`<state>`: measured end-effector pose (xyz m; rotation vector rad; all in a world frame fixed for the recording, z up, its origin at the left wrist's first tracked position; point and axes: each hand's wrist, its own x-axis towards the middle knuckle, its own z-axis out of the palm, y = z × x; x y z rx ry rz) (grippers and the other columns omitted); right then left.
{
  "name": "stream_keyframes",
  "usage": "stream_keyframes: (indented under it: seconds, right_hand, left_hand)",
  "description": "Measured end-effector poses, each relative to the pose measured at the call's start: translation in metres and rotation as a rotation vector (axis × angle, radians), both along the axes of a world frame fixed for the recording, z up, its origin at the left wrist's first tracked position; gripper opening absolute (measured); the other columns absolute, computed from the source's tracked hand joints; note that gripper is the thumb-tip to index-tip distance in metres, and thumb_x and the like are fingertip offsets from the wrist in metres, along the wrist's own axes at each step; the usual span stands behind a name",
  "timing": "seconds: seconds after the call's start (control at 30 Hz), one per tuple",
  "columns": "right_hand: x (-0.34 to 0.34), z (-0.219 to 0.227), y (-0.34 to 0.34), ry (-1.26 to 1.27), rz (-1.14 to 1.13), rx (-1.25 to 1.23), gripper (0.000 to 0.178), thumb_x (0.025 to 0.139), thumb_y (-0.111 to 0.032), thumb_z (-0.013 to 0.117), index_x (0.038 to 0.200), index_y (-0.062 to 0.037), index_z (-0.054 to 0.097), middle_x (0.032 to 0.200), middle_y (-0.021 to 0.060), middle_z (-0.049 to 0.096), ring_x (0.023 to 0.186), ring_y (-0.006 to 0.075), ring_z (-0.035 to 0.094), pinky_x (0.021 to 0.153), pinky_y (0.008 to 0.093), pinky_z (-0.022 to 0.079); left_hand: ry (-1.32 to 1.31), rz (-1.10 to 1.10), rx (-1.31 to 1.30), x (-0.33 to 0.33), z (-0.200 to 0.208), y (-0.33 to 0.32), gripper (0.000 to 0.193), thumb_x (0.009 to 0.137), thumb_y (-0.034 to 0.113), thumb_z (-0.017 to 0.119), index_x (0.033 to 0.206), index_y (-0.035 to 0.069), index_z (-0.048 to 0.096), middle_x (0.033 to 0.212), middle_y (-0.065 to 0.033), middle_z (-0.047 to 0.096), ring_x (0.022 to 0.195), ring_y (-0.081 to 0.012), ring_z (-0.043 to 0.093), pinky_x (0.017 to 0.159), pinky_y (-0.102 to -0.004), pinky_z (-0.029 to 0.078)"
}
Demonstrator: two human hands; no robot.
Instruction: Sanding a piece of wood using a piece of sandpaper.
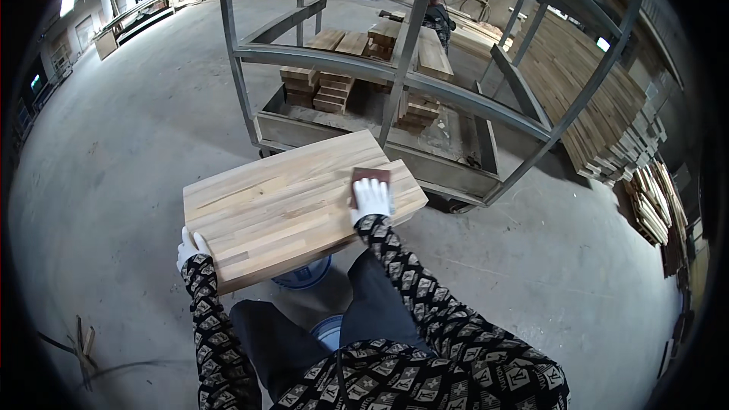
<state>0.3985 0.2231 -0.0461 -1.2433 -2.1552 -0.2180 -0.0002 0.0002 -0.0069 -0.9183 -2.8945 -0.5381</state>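
Observation:
In front of my knees lies a pale laminated wooden board (273,201), with a second wooden board (411,184) showing past its right end. My right hand (371,199), in a white glove, presses a reddish-brown piece of sandpaper (370,175) against the wood near that end. At the near left corner my left hand (191,247), also gloved in white, grips the board's edge. Part of its fingers is hidden by the board's side. A blue bucket (305,276) is partly visible under the boards.
A grey metal cart frame (319,63) on casters stands just beyond the boards, with wooden blocks (332,91) inside. A big stack of wooden panels (588,95) rises at the right. Another person (439,19) is behind the cart. Wood scraps (83,349) lie at lower left.

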Motion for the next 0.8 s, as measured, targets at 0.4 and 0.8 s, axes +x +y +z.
stream_keyframes:
  seconds: [0.4, 0.8]
  right_hand:
    - [-0.089, 0.039, -0.091, -0.094, 0.651, -0.131, 0.057, 0.075, -0.020, 0.070, 0.129, -0.0059, 0.055, 0.134, 0.0174, 0.053, 0.131, 0.0398, 0.044, 0.118, 0.0532, 0.028]
    - [0.005, 0.002, 0.001, -0.009, 0.015, 0.022, 0.057, 0.082, -0.024, 0.070, 0.134, -0.0068, 0.054, 0.140, 0.0181, 0.052, 0.134, 0.0412, 0.042, 0.117, 0.0565, 0.027]
  left_hand:
    - [-0.096, 0.013, -0.038, -0.010, -0.012, -0.013, 0.055, 0.104, 0.049, 0.038, 0.153, 0.022, 0.040, 0.126, -0.0255, 0.062, 0.115, -0.0446, 0.061, 0.098, -0.0530, 0.049]
    - [-0.042, -0.009, -0.018, -0.008, -0.007, 0.003, 0.054, 0.104, 0.048, 0.040, 0.150, 0.021, 0.043, 0.116, -0.0231, 0.065, 0.103, -0.0424, 0.065, 0.091, -0.0533, 0.051]
